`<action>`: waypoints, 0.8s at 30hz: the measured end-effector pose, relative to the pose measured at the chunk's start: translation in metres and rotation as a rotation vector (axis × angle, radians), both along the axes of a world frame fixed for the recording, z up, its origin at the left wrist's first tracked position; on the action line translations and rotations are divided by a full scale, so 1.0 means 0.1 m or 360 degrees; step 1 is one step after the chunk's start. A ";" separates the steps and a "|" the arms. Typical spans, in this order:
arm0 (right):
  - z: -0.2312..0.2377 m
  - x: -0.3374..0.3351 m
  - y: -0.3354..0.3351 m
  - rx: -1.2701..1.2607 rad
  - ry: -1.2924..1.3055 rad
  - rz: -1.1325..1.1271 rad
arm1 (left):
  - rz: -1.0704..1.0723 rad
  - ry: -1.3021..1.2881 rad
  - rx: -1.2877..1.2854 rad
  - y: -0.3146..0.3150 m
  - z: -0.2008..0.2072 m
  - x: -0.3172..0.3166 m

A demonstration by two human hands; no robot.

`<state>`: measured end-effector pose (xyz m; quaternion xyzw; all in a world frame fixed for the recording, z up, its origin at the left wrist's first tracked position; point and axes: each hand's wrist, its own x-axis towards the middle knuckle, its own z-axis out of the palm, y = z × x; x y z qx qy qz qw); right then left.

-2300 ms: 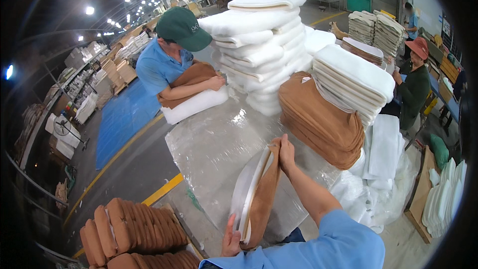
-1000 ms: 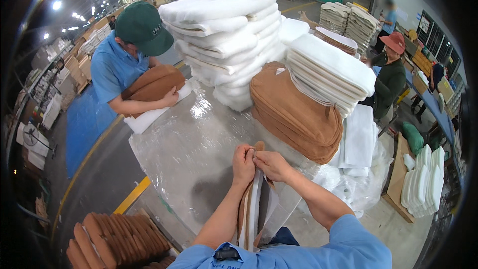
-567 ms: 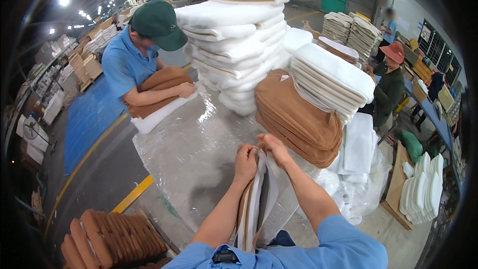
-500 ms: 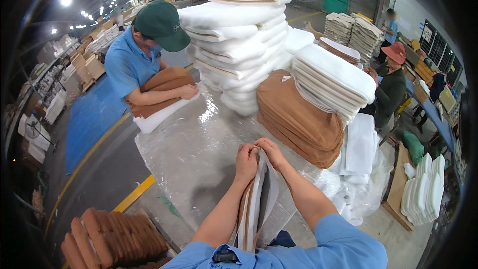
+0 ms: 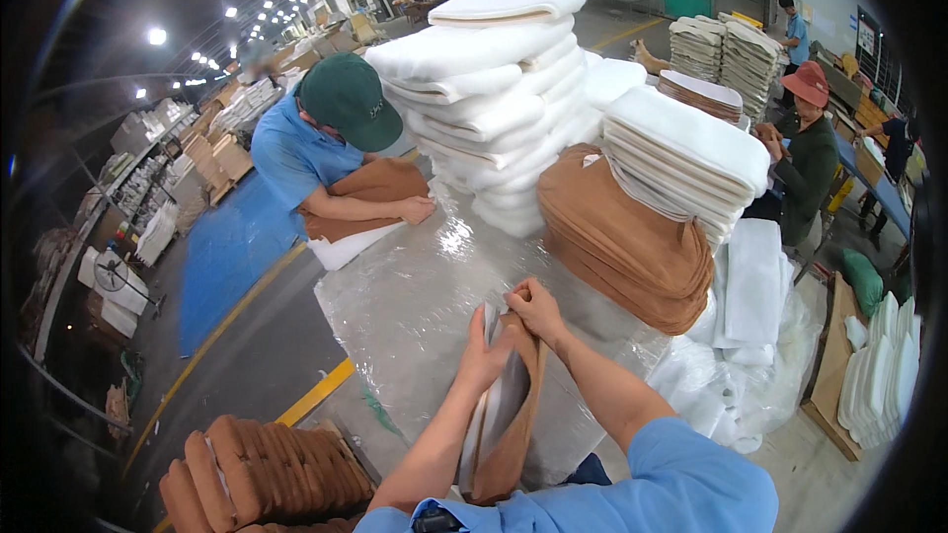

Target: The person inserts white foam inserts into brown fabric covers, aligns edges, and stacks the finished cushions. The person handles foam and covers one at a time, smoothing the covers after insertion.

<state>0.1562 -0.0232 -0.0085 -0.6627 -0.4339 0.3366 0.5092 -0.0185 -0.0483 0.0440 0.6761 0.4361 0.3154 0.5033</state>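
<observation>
Upright before my body stands a brown fabric cushion cover (image 5: pixel 517 434), with white and grey layers showing at its left and in its opening. My right hand (image 5: pixel 535 310) pinches the brown cloth at its far top corner, fingers closed. My left hand (image 5: pixel 481 357) grips the layered left edge, thumb pointing up; some of its fingers are hidden behind the cloth. Below lies a table (image 5: pixel 395 336) covered in clear plastic film. Just beyond my right hand is a stack of brown covers (image 5: pixel 622 247).
White padding (image 5: pixel 484 64) is piled high at the far middle; another white stack (image 5: pixel 681 143) stands right of it. Across the left corner a co-worker in a green cap (image 5: pixel 351 99) handles a brown cover. Brown cushions (image 5: pixel 257 474) fill the lower left. A person in a red hat (image 5: pixel 805 158) is at right.
The cover has been turned and spread, so more of its brown side now shows on the right. My hands have moved slightly apart. The view has shifted a little.
</observation>
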 end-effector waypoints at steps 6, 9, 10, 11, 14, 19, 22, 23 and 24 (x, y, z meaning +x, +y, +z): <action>-0.34 0.29 -0.04 0.0130 0.1108 0.0034 | -0.0187 0.0970 0.0189 0.24 0.27 0.38; -0.68 0.25 -0.33 -0.0204 0.0886 -0.0188 | -0.0153 0.0977 0.0258 0.35 0.11 0.35; -0.74 0.22 -0.41 -0.0259 0.0919 -0.0268 | -0.0146 0.0879 0.0285 0.33 0.07 0.35; -0.77 0.23 -0.48 -0.0160 0.1007 -0.0230 | -0.0141 0.0779 0.0315 0.29 0.05 0.33; -0.44 0.20 -0.48 0.0048 0.1191 -0.0506 | -0.0088 0.0468 0.0488 0.07 0.28 0.21; 1.03 0.24 -0.49 0.0769 0.0835 -0.0235 | -0.0041 0.0243 0.0869 -0.67 1.41 -0.24; 1.59 0.25 -0.62 0.1084 0.0548 -0.0123 | -0.0050 0.0179 0.0984 -0.83 1.61 -0.40; 1.64 0.20 -0.62 0.1080 0.0422 -0.0136 | -0.0020 0.0175 0.1012 -0.84 1.56 -0.44; 1.64 0.15 -0.64 0.1066 0.0305 -0.0162 | -0.0003 0.0183 0.1028 -0.87 1.53 -0.47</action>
